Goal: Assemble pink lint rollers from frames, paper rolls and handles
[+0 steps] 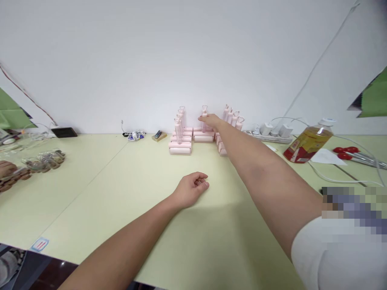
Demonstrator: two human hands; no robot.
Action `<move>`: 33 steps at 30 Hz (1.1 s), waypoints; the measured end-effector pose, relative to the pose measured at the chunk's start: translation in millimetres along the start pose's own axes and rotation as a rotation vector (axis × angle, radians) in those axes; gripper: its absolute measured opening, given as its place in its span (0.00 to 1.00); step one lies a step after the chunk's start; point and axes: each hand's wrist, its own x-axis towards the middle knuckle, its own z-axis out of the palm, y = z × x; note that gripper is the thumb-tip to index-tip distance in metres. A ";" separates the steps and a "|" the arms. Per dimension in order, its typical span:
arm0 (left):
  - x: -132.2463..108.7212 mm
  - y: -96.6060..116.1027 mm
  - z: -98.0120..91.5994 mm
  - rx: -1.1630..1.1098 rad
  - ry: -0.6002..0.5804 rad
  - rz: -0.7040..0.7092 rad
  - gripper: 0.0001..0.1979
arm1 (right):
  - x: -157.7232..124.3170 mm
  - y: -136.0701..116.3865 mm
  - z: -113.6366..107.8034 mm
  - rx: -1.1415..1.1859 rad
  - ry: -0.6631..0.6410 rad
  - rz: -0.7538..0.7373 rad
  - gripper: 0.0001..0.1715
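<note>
Pink lint rollers with clear-looking handles stand upright against the wall, heads down on the table. My right hand (211, 120) reaches far forward, its fingers closed around the handle of the middle lint roller (203, 139). Left of it is a row of lint rollers (180, 151), one behind another. A second row of lint rollers (235, 117) stands to the right, its heads partly hidden by my forearm. My left hand (191, 189) rests on the bare tabletop nearer to me, loosely curled, thumb apart from the fingers, holding nothing.
On the right are a bottle of amber liquid (310, 141), a power strip with chargers (272, 135), red-ended metal tools (350, 152) and loose cables. At the left, another person's hand (6, 168) is near plastic-wrapped items (45, 160). A dark device (64, 132) lies by the wall.
</note>
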 end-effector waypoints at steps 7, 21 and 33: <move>1.2 0.7 2.0 0.108 -0.005 -0.008 0.20 | 1.4 1.0 0.6 -0.061 -0.019 -0.153 0.13; 12.7 2.8 -26.3 -0.071 0.557 0.095 0.12 | -69.6 -63.7 -23.9 -0.095 0.014 -0.510 0.19; 21.1 -11.6 -33.9 -0.007 0.120 0.080 0.32 | -224.0 -2.0 -31.4 -0.266 -0.388 -0.517 0.27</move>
